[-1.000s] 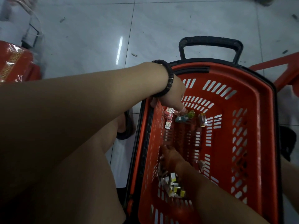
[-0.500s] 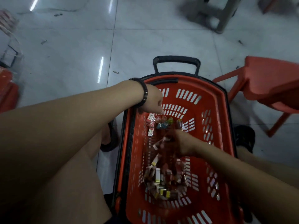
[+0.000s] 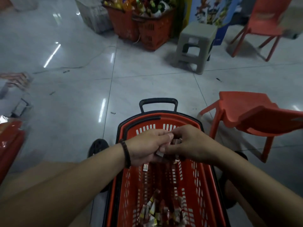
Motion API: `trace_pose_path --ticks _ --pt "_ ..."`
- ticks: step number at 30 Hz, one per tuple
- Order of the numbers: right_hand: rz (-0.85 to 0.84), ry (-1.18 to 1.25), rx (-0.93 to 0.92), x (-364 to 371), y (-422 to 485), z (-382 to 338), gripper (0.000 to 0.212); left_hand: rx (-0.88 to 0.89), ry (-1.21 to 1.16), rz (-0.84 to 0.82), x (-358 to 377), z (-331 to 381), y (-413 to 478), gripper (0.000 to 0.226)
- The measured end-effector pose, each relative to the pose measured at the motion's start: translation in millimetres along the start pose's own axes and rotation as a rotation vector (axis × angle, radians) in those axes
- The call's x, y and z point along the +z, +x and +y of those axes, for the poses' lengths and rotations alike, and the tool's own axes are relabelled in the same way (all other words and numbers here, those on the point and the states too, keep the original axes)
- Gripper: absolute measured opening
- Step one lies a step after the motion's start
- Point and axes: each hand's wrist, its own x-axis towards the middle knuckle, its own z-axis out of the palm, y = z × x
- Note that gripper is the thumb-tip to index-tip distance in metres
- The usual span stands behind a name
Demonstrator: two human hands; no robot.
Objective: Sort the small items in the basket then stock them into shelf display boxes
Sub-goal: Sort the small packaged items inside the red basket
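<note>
No legible text: print on the small packets [image 3: 161, 213] in the basket [image 3: 205, 185] is too blurred.

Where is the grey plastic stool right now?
In the head view the grey stool stands on the floor at upper right of centre, just right of two stocked red baskets and left of the far red chair.

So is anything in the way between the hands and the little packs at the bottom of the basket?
Nothing visible. The left hand and right hand meet above the open red basket, and the little packs lie uncovered below.
</note>
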Motion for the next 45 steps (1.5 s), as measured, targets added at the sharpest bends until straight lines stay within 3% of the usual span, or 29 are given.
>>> trace_pose_path --ticks 2,5,9,13,16,21,25,29,35,39,43,45 --pt "-0.062 0.050 -0.009 -11 1 0 0.020 0.064 -0.083 0.073 4 -1 -1 0.031" --pt "-0.083 0.072 -0.043 -22 -2 5 0.040 0.102 -0.194 0.155 7 -4 5 0.030" --pt "0.237 -0.126 -0.006 -21 -6 6 0.069 0.086 -0.261 0.176 16 -8 19 0.034" --pt "0.258 -0.330 -0.124 -7 -6 -5 0.049 -0.005 -0.387 0.034 21 -4 19 0.052" --pt "0.196 -0.357 -0.168 -6 -6 -7 0.044 0.023 -0.420 0.033 17 -3 19 0.049" --pt "0.090 -0.032 -0.090 -35 -13 -1 0.062 0.090 -0.390 0.067 8 0 15 0.029" --pt "0.114 0.133 -0.058 -37 -15 -5 0.034 0.042 -0.340 0.083 -2 3 9 0.028" --pt "0.267 0.300 0.033 -35 -13 -1 0.017 -0.033 -0.204 0.154 -22 16 6 0.024" --pt "0.404 0.164 0.227 14 -1 30 0.008 -0.249 0.138 0.072 -80 39 4 0.020" --pt "0.432 0.212 0.393 50 18 45 0.005 -0.239 0.215 0.084 -100 36 19 0.016" --pt "0.438 0.648 0.704 101 44 79 0.016 -0.239 0.245 0.106 -115 27 38 0.030" --pt "0.574 0.948 0.845 136 57 90 0.021 -0.243 0.233 0.113 -120 20 42 0.035"
